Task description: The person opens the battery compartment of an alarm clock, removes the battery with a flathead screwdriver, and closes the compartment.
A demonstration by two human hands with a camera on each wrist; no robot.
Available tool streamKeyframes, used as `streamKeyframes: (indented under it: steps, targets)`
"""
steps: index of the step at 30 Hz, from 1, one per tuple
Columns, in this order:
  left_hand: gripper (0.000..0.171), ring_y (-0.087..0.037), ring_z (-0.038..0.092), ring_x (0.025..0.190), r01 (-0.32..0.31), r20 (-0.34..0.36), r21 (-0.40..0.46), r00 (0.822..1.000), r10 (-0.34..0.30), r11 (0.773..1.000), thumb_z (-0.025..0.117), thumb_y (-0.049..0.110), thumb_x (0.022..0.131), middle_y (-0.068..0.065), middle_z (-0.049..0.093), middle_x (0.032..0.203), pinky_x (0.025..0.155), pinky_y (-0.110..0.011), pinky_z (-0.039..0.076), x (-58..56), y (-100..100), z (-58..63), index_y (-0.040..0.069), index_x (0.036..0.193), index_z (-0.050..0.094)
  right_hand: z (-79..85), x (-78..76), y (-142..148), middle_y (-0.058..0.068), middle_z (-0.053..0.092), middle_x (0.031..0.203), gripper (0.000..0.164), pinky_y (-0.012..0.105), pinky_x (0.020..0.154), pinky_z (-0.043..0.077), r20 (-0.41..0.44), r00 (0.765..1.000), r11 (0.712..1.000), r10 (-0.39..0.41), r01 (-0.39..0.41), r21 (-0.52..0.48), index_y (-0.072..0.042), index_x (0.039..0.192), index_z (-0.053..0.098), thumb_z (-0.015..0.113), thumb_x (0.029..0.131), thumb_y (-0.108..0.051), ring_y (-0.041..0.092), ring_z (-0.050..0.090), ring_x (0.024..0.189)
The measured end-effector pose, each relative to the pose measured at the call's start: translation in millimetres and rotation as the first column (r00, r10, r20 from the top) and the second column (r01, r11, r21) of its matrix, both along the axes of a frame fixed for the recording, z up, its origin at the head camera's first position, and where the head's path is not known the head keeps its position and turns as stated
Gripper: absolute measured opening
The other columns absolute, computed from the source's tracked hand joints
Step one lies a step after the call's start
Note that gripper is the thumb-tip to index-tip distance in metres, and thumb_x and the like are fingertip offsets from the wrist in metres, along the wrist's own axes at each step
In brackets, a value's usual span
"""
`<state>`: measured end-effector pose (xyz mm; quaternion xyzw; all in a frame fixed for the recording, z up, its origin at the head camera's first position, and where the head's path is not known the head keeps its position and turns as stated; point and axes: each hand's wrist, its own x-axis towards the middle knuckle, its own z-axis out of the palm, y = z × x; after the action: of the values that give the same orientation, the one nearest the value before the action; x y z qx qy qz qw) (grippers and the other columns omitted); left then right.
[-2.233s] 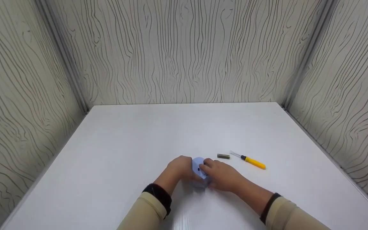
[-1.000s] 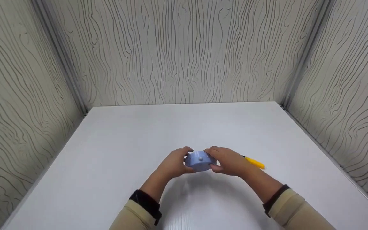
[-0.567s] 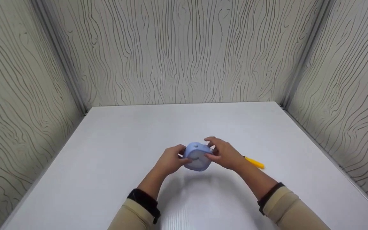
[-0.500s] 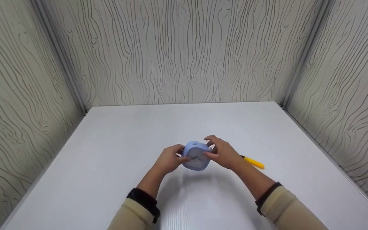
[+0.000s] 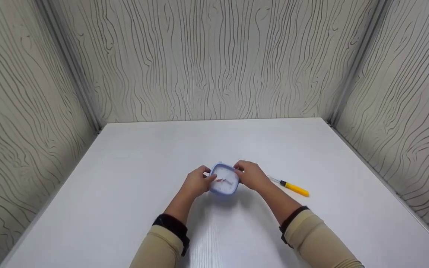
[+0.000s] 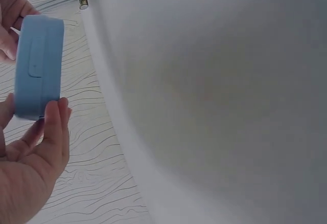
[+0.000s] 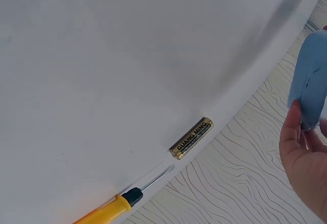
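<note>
A light blue alarm clock [image 5: 226,188] is held up over the table, its pale face and clock hands turned toward the head camera. My left hand [image 5: 195,183] grips its left side, thumb over the edge of the face. At the upper right corner, my right hand [image 5: 252,175] holds it between thumb and fingers. The left wrist view shows the side of the clock [image 6: 41,81], with a narrow rectangular panel [image 6: 37,58] set into it. Seen from the right wrist, fingers of the right hand [image 7: 306,168] are at the lower end of the clock [image 7: 310,65].
A yellow-handled screwdriver [image 5: 297,189] lies on the white table [image 5: 155,149] to the right of the hands. Near its tip lies a gold and black battery [image 7: 191,138], hidden behind the right hand in the head view. Wood-grain patterned panels [image 5: 214,59] enclose the table.
The clock was lifted from lower on the table and turned from its blue side to its face. Since half a second ago it has moved slightly left, and the right hand has shifted left with it.
</note>
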<state>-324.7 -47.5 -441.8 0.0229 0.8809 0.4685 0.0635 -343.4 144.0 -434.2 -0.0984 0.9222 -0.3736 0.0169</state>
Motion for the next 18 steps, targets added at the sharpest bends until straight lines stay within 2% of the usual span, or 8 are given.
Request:
streamKeyframes:
  steps: [6, 10, 12, 15, 18]
  targets:
    - [0.037, -0.016, 0.061, 0.071, 0.022, 0.003, -0.116, 1.000, -0.022, 0.993, 0.052, 0.024, 0.093, -0.013, 0.062, 0.101, 0.064, -0.028, 0.051, -2.9, 3, -4.4, -0.001, 0.119, 0.056, -7.6, -3.2, -2, 0.006, 0.062, 0.088, 0.015, 0.027, 0.060, 0.050, 0.007, 1.000, 0.997, 0.017, -0.017, 0.073, -0.005, 0.098, 0.064, 0.050, 0.093, -0.010, 0.014, 0.057, 0.071]
    - [0.031, -0.019, 0.061, 0.070, 0.054, 0.013, -0.172, 0.999, -0.052, 0.984, 0.046, 0.018, 0.095, -0.014, 0.063, 0.092, 0.064, -0.030, 0.050, -3.0, 3, -5.6, -0.003, 0.113, 0.059, -11.2, -3.6, -5, 0.008, 0.062, 0.088, 0.015, 0.027, 0.059, 0.050, 0.011, 0.999, 0.993, 0.037, -0.038, 0.111, -0.004, 0.096, 0.064, 0.050, 0.092, -0.008, 0.015, 0.057, 0.071]
    - [0.028, -0.020, 0.060, 0.069, 0.061, 0.014, -0.214, 0.998, -0.059, 0.975, 0.044, 0.016, 0.095, -0.012, 0.063, 0.084, 0.063, -0.031, 0.048, -3.0, 3, -5.9, -0.003, 0.103, 0.062, -13.2, -4.2, -7, 0.009, 0.062, 0.090, 0.016, 0.026, 0.058, 0.050, 0.030, 0.999, 0.993, 0.036, -0.039, 0.115, -0.003, 0.097, 0.064, 0.050, 0.092, -0.008, 0.015, 0.058, 0.071]
    - [0.026, -0.021, 0.057, 0.070, 0.065, 0.014, -0.304, 0.998, -0.064, 0.950, 0.043, 0.013, 0.094, -0.011, 0.061, 0.079, 0.064, -0.032, 0.048, -3.2, 6, -7.0, -0.002, 0.091, 0.064, -16.6, -5.4, -8, 0.011, 0.062, 0.096, 0.017, 0.029, 0.063, 0.050, 0.038, 0.999, 0.986, 0.038, -0.044, 0.160, -0.002, 0.099, 0.064, 0.050, 0.092, -0.008, 0.017, 0.057, 0.078]
    - [0.026, -0.023, 0.056, 0.073, 0.073, 0.025, -0.393, 0.997, -0.068, 0.917, 0.043, 0.013, 0.094, -0.011, 0.060, 0.079, 0.069, -0.035, 0.049, -4.6, 8, -8.2, -0.002, 0.087, 0.064, -19.1, -6.1, -8, 0.011, 0.062, 0.100, 0.018, 0.034, 0.073, 0.050, 0.027, 0.999, 0.978, 0.046, -0.050, 0.201, -0.002, 0.099, 0.065, 0.050, 0.091, -0.008, 0.021, 0.056, 0.086]
